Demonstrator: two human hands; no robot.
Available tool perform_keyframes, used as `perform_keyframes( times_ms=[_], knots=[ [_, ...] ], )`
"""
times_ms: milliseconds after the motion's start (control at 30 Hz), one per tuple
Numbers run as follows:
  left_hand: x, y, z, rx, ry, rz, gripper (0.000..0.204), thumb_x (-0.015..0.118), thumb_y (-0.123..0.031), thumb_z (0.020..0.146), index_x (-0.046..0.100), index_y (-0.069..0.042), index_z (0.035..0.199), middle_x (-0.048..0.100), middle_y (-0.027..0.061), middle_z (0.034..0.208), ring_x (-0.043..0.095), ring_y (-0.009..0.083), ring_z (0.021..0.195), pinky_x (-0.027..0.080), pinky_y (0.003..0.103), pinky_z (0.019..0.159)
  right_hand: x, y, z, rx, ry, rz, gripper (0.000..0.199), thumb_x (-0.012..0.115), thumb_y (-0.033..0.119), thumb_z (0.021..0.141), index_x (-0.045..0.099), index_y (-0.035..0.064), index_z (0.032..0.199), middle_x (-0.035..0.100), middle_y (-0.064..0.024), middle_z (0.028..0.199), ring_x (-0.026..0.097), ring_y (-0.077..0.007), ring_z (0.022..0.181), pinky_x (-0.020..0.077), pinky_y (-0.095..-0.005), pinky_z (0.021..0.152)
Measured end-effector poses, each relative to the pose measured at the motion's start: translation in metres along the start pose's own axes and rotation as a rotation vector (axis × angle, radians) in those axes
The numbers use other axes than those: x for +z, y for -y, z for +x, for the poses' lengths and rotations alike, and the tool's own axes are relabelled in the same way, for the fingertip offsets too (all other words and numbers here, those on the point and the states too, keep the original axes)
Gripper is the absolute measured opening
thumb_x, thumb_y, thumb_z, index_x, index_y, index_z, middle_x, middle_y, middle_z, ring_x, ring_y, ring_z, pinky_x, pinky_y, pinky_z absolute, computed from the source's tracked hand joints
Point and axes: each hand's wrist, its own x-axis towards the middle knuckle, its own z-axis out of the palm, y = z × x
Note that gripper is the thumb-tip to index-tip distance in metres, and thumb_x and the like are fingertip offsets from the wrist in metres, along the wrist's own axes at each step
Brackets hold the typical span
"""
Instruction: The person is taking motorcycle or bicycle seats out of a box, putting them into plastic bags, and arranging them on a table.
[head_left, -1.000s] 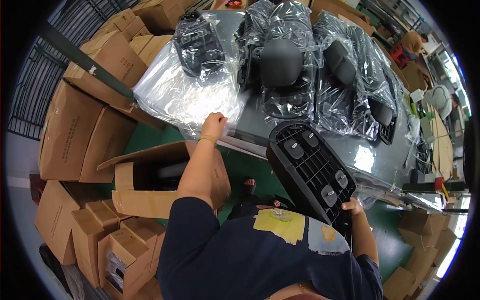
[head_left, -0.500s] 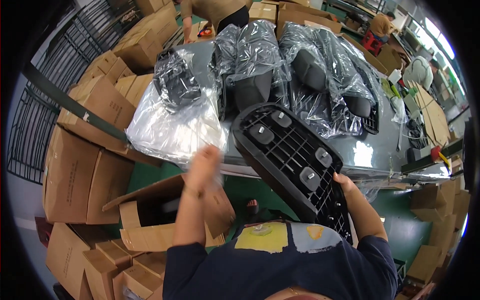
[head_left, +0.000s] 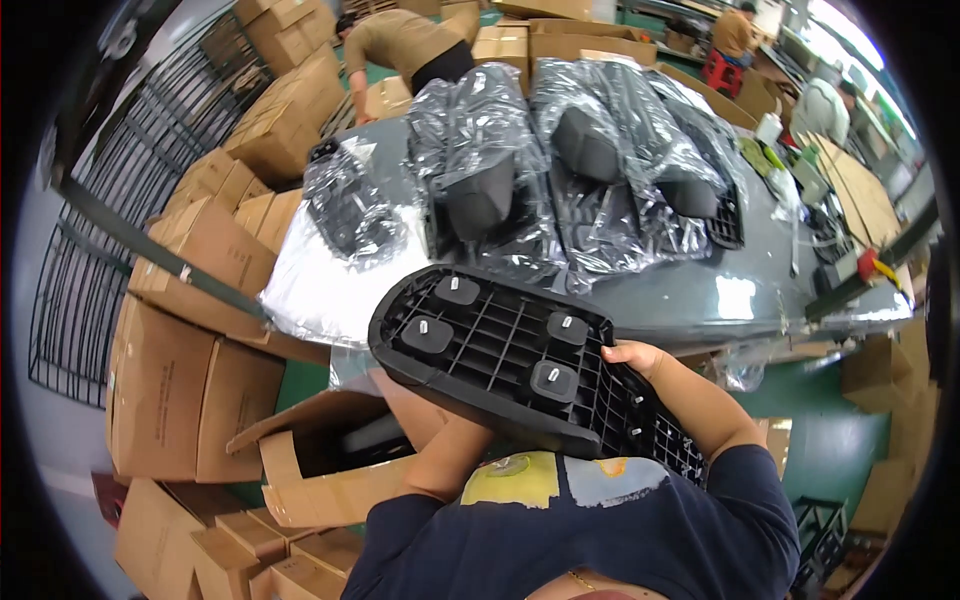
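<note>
A long black plastic panel (head_left: pixel 490 350) with a rounded end, like a chair part, is held in front of my chest. Its latticed underside faces up and carries several square pads with pale studs. My right hand (head_left: pixel 635 357) grips its right edge, thumb on top. My left forearm (head_left: pixel 450 455) reaches beneath the panel's left part, which hides the fingers. Clear plastic film (head_left: pixel 352 368) hangs by the table edge near that arm. Several similar black parts wrapped in clear plastic (head_left: pixel 490 190) lie on the grey table (head_left: pixel 690 290) ahead.
An open carton (head_left: pixel 330 480) with dark contents stands below left. Stacked cartons (head_left: pixel 160 390) line the left side, behind a metal rail (head_left: pixel 150 245). Tools and cables lie at the table's right end. A co-worker (head_left: pixel 410 50) bends over beyond the table; others sit far right.
The panel has swung left and flatter, its rounded end now nearer me. My left hand has gone from open view to beneath it. My right hand has moved slightly left with the panel.
</note>
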Motion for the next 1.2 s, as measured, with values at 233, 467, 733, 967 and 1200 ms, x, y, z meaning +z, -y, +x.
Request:
perform_keyframes(
  times_ms=[233,467,733,967,1200],
  knots=[
    [0.038,-0.030,0.029,-0.104,0.058,-0.214,0.036,0.046,-0.025,0.094,0.052,-0.003,0.122,0.057,0.0126,0.119,0.056,0.0262,0.104,0.047,0.041,0.091,-0.026,-0.022,-0.023,-0.083,-0.126,0.040,0.065,0.066,0.037,0.080,0.044,-0.0004,0.129,0.056,-0.0160,0.121,0.059,-0.0266,0.105,0.0451,-0.0411,0.093],
    [0.040,-0.092,0.039,-0.072,0.008,-0.145,0.037,0.046,-0.028,0.094,0.053,-0.002,0.120,0.057,0.0141,0.120,0.056,0.0278,0.107,0.046,0.042,0.093,-0.026,-0.024,-0.051,-0.110,-0.088,0.111,0.061,0.062,0.035,0.084,0.043,0.0000,0.130,0.055,-0.0167,0.122,0.058,-0.0281,0.107,0.0443,-0.0410,0.095],
    [0.093,-0.189,0.062,-0.158,0.206,0.597,0.027,0.045,-0.026,0.097,0.051,-0.007,0.079,0.064,0.0128,0.102,0.058,0.0146,0.089,0.047,0.024,0.075,-0.011,-0.030,-0.047,-0.006,-0.037,0.045,0.064,0.063,0.036,0.083,0.041,0.0002,0.132,0.054,-0.0150,0.125,0.056,-0.0274,0.110,0.0428,-0.0413,0.097],
    [0.124,-0.187,-0.006,-0.194,0.211,0.888,0.022,0.043,-0.023,0.098,0.048,-0.007,0.084,0.064,0.0090,0.101,0.049,0.0050,0.051,0.037,0.019,0.046,-0.027,-0.042,-0.077,-0.111,-0.310,0.123,0.049,0.057,0.034,0.089,0.050,0.0001,0.123,0.062,-0.0139,0.111,0.064,-0.0246,0.095,0.0511,-0.0372,0.086],
    [0.143,-0.123,0.016,-0.156,0.062,1.024,0.019,0.044,-0.024,0.097,0.047,-0.006,0.092,0.064,0.0107,0.107,0.043,0.0045,0.045,0.037,0.020,0.041,0.023,0.006,-0.054,0.006,-0.271,-0.486,0.056,0.069,0.027,0.081,0.048,0.0032,0.127,0.058,-0.0073,0.114,0.055,-0.0159,0.101,0.0427,-0.0313,0.091]
  ],
)
